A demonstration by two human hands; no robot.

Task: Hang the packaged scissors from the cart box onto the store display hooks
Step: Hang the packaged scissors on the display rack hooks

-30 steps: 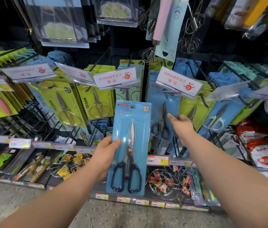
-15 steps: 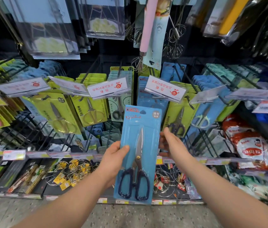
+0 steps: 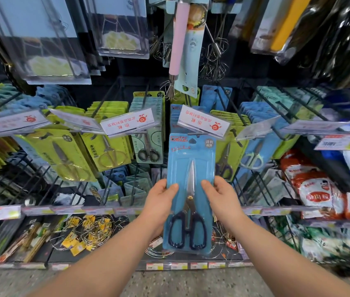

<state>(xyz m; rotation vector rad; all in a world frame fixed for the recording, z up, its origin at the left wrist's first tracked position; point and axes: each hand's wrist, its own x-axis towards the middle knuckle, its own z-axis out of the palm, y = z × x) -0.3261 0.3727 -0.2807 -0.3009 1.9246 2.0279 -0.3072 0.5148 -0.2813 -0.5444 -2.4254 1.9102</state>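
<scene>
Closest in, the left hand (image 3: 159, 202) and the right hand (image 3: 221, 198) both hold the blue pack of scissors (image 3: 191, 155). Each hand pinches one side edge, with the thumb flat on the front and the fingers tucked behind. The pack stands straight up in the air in front of the shelves. Its hang hole (image 3: 194, 140) sits right at the dark hook (image 3: 193, 133), just under a white sign (image 3: 204, 123). I cannot tell if the hook tip is in the hole yet. More blue packs (image 3: 175, 116) hang on the same hook behind, and yellow-green packs (image 3: 229, 151) hang just beside on the right. Far up, a pink-handled whisk (image 3: 178, 39) hangs over it all. What could go wrong? The hole is small and the sign hides the hook tip, so the tip could miss and poke the card. If the hands then let go, the pack would fall. A hard push could also knock the sign or the packs behind. A moment ago only the left hand held the pack, lower down, while the right hand was off by the hanging packs. Now the right hand has come onto the pack, and the pack has gone up to the hook.
</scene>
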